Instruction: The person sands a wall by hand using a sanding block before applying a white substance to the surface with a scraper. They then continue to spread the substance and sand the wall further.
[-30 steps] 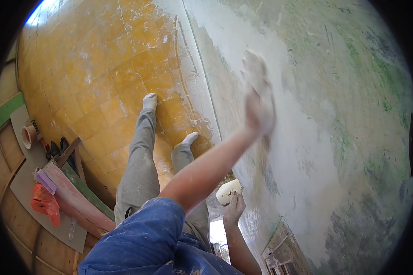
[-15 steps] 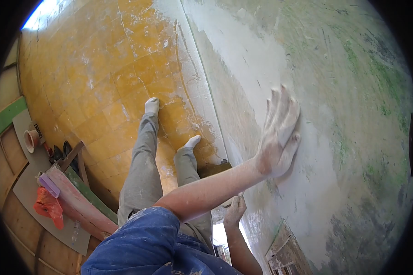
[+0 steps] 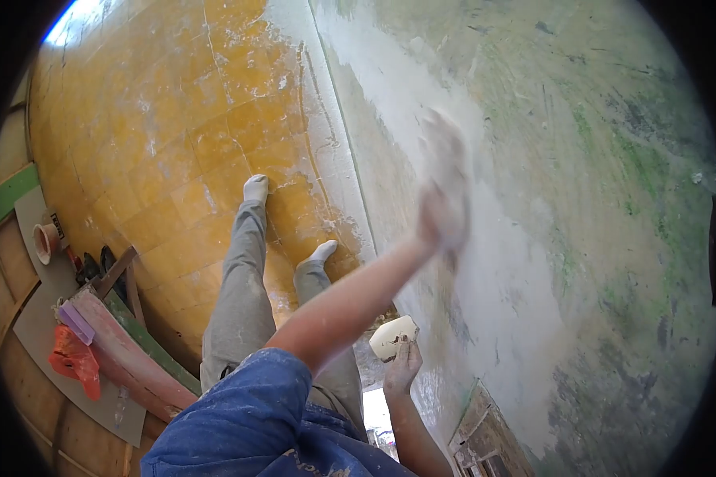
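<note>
My left hand (image 3: 445, 187) is blurred by motion beside the wall (image 3: 525, 270), its fingers stretched out and holding nothing. Whether the palm touches the surface cannot be made out. A pale, smooth-looking coat covers a broad band of that wall, with green and grey patches around it. Lower down, my right hand (image 3: 403, 368) pinches a cream flat piece (image 3: 393, 337) with rounded corners and dark marks near the thumb; it looks like a scraper. This piece is held up near my legs, close to the wall.
Yellow tiled floor (image 3: 167, 175) with white splashes lies under my feet. At left stand a worn pink-red wooden piece (image 3: 135, 358), a purple block (image 3: 76, 322), a red plastic bag (image 3: 75, 359) and a roll of tape (image 3: 46, 242). A wooden frame (image 3: 489, 437) is set low at right.
My left hand has swung left along the wall from where it lay flat. My right hand has turned slightly, and the cream flat piece, hidden behind my forearm before, now shows.
</note>
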{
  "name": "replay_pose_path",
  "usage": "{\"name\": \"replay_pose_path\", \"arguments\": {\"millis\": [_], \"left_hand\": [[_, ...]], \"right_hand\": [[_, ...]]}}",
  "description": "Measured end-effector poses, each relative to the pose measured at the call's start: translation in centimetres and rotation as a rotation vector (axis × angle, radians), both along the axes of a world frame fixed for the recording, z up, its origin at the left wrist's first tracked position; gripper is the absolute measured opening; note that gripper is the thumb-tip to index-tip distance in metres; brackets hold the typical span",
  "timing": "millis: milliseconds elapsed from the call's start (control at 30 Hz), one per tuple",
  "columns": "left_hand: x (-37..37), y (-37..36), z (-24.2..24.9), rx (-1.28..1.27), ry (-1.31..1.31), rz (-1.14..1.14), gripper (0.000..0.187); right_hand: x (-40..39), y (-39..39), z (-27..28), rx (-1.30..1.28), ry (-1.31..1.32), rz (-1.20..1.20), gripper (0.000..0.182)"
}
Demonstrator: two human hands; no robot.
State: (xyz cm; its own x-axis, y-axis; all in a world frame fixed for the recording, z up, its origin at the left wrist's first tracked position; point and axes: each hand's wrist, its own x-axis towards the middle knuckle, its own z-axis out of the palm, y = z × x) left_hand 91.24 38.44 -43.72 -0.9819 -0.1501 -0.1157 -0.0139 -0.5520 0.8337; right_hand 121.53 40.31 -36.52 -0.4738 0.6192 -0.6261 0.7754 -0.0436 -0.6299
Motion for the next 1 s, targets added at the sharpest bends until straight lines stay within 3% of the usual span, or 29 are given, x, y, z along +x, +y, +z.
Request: {"name": "replay_pose_path", "arguments": {"millis": [67, 100, 167, 233, 267, 333, 367, 433, 500, 533, 567, 600, 633, 667, 700, 767, 800, 900, 933, 1000], "left_hand": [[-2.8, -0.4, -3.0, 0.522, -0.363, -0.054, 0.049], [-2.7, -0.3, -2.8, 0.522, -0.358, -0.048, 0.049], [-0.8, 0.5, -1.1, 0.344, -0.373, -0.138, 0.052], [1.9, 1.3, 6.0, -0.202, 0.141, 0.173, 0.043], [2.4, 0.7, 6.0, -0.204, 0.137, 0.171, 0.043], [3.2, -0.6, 5.7, -0.494, 0.269, -0.064, 0.052], [1.2, 3.7, 2.5, 0.197, 0.323, 0.285, 0.064], [-2.4, -1.6, 1.1, 0.35, -0.448, -0.219, 0.041], [-3.8, 1.0, -3.0, 0.349, -0.423, -0.092, 0.038], [-4.5, 0.6, -2.4, 0.344, -0.399, 0.034, 0.037], [-2.6, 1.0, -0.6, 0.114, -0.353, -0.049, 0.042], [-0.3, 0.0, 4.7, -0.115, -0.306, -0.132, 0.051], [1.8, -0.5, 7.4, -0.314, -0.128, -0.078, 0.054], [3.1, -0.9, 8.9, -0.506, 0.057, -0.024, 0.057], [3.2, -0.5, 8.1, -0.511, 0.052, -0.023, 0.057], [3.1, 1.1, 5.2, 0.038, 0.101, 0.061, 0.055], [1.4, 0.8, 3.9, 0.038, 0.1, 0.058, 0.055], [-5.4, -1.0, -0.8, 0.816, -0.342, 0.006, 0.06], [-5.5, -2.2, 0.9, 0.81, -0.341, 0.008, 0.06], [-4.2, -3.4, 5.0, -0.011, -0.586, -0.42, 0.054]], "right_hand": [[-0.6, -0.2, 0.3, 0.018, -0.073, 0.014, 0.027], [-0.8, -0.2, 0.1, 0.017, -0.069, 0.021, 0.027], [-0.6, -0.2, -0.5, 0.048, -0.03, 0.006, 0.028], [0.6, 0.5, -1.2, -0.007, -0.056, 0.049, 0.028], [0.9, 0.8, -1.3, -0.055, -0.078, 0.09, 0.028], [-0.4, -0.3, -0.4, -0.037, -0.053, 0.051, 0.028], [-1.1, -0.7, -0.1, -0.018, -0.02, 0.017, 0.029], [-1.5, -0.6, 0.0, 0.009, -0.019, 0.021, 0.028], [-1.7, -0.8, 0.0, 0.019, -0.013, 0.033, 0.027], [-1.9, -0.9, 0.0, 0.025, -0.023, 0.022, 0.026], [-1.9, -1.0, -0.1, 0.028, -0.035, 0.008, 0.025], [-1.5, -0.7, -0.3, 0.016, -0.039, 0.008, 0.025], [-0.8, 0.0, -0.8, -0.033, -0.065, 0.057, 0.025], [-0.4, 0.2, -0.9, -0.078, -0.087, 0.106, 0.025], [-1.6, -0.7, -0.4, 0.006, -0.078, 0.135, 0.028], [-2.5, -1.6, 0.2, -0.017, -0.031, 0.085, 0.028], [-3.0, -2.0, 0.6, -0.035, 0.019, 0.034, 0.028], [-3.4, -1.9, 0.5, -0.009, -0.033, 0.025, 0.027], [-3.2, -1.8, 0.1, 0.024, -0.029, 0.026, 0.026], [-3.1, -1.7, -0.1, 0.017, -0.046, 0.053, 0.026]]}}
